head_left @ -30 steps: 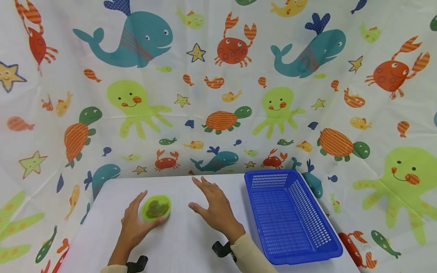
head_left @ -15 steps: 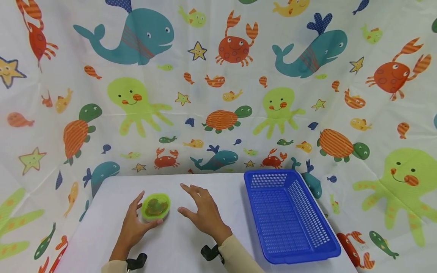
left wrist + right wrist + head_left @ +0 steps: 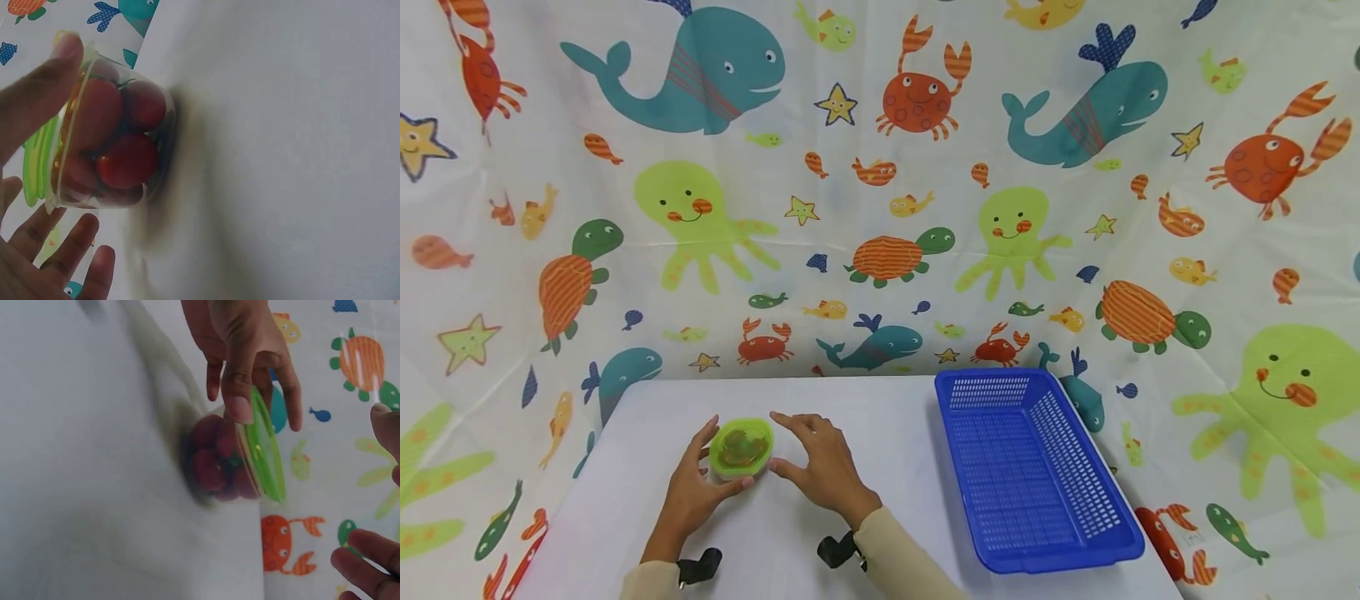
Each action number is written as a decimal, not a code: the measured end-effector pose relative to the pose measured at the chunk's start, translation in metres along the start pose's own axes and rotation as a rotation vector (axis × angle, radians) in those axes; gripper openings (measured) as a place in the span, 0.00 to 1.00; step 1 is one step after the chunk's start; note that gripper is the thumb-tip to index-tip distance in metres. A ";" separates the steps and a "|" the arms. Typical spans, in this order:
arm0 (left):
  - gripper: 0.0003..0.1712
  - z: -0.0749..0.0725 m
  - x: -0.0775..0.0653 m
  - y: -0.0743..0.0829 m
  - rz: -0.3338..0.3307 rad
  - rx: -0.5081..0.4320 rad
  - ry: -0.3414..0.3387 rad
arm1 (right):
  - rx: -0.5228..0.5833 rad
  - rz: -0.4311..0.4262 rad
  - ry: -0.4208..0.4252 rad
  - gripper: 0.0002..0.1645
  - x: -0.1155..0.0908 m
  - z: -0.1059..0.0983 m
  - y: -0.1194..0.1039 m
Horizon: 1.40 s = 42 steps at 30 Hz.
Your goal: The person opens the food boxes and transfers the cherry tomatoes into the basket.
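A small clear container (image 3: 741, 447) with a bright green-rimmed lid (image 3: 40, 162) stands on the white table. Round red, tomato-like pieces (image 3: 128, 159) with bits of green show through its walls. My left hand (image 3: 688, 493) holds it from the left, thumb (image 3: 239, 406) at the lid's edge on the near side and fingers round the far side, partly hidden. My right hand (image 3: 823, 467) hovers just right of the container, its thumb and fingers spread apart close to the lid, nothing in its grasp.
A blue plastic basket (image 3: 977, 500) with perforated walls stands on the right of the white table (image 3: 865, 396). Behind and beside the table hangs a white curtain (image 3: 842, 308) printed with sea animals. Black camera mounts sit on both wrists.
My right hand has come leftward, from well apart to close beside the lid. My left fingers have closed in a little around the container, which stays about where it was.
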<state>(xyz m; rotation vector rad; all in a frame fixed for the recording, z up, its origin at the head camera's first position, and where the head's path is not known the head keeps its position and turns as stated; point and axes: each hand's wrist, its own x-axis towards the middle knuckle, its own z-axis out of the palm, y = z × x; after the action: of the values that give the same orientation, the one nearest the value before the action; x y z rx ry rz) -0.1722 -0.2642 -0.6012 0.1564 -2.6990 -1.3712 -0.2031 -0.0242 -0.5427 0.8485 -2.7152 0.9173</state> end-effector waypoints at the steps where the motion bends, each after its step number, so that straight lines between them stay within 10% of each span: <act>1: 0.69 0.000 0.000 -0.001 0.001 0.001 -0.002 | 0.006 0.002 -0.007 0.44 0.001 0.002 0.000; 42: 0.71 -0.001 0.000 -0.003 -0.098 -0.005 -0.054 | 0.172 0.225 -0.095 0.19 0.018 0.060 -0.009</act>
<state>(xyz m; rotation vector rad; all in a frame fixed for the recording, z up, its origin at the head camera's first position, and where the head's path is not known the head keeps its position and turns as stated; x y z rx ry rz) -0.1715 -0.2666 -0.6031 0.2580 -2.7663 -1.4283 -0.2105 -0.0744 -0.5806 0.6372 -2.8908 1.1996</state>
